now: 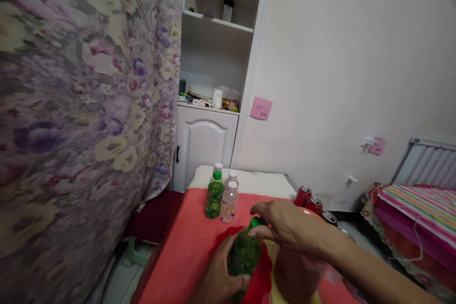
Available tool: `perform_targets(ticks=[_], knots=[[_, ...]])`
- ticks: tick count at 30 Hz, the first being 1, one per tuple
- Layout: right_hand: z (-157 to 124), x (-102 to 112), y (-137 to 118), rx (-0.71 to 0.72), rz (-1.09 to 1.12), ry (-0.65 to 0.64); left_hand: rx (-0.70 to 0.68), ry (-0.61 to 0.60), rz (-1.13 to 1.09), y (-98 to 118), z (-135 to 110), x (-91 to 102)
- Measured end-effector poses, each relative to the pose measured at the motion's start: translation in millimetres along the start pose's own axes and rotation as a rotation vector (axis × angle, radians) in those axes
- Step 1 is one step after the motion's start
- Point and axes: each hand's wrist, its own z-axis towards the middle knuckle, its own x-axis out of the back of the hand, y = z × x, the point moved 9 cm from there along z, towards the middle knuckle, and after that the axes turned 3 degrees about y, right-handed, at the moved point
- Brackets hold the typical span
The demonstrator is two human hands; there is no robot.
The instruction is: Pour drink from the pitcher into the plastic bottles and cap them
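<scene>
Your left hand (217,270) is closed around a green bottle (245,251), with the thumb on the near side, and the bottle leans a little to the right above the table. Your right hand (285,221) comes from the right side, and its thumb and fingers are pressed together on the green cap (255,222), at the top of this same bottle; whether the cap sits tight or loose, I cannot tell. Straight beyond your left hand, well apart from it, a second green bottle (214,199) stands upright, and just to its right there is a pink bottle (228,206) with a white lid. Behind these two, farther from your hand, you can see two more white-lidded bottles (233,177), partly hidden. Under your right wrist is a pinkish container (299,273), blurred, and your forearm covers a part of it. To the right of your right hand and a little beyond it, red cans (303,195) stand near one another, with a dark can (329,218) closer to your forearm. Below both your hands spreads the red tablecloth (188,242), and far to the left of your left hand hangs a flowered curtain (78,118).
</scene>
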Motion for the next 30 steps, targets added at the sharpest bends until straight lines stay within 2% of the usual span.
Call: perform_targets(ticks=[3,6,14,20,25,30], knots=[[-4.5,7.6,-2.8,0.044,0.11,0.052,-0.032,-0.011,-0.008,3.0,0.5,0.5],[-5.1,4.2,-3.7,0.058,0.125,0.021,0.004,0.003,0.025,2.1,1.0,1.8],[-2.4,4.7,9.3,-0.041,0.095,0.062,-0.01,-0.004,0.002,5.0,2.4,-0.7],[-1.1,3.2,4.1,0.026,0.197,0.044,0.01,0.008,0.045,5.4,3.7,0.7],[0.7,2.9,14.8,-0.072,0.129,0.061,-0.002,0.001,0.008,4.2,4.7,-0.4],[-0.2,1.7,9.5,0.011,0.171,0.076,-0.044,0.005,0.007,4.3,6.4,-0.1]])
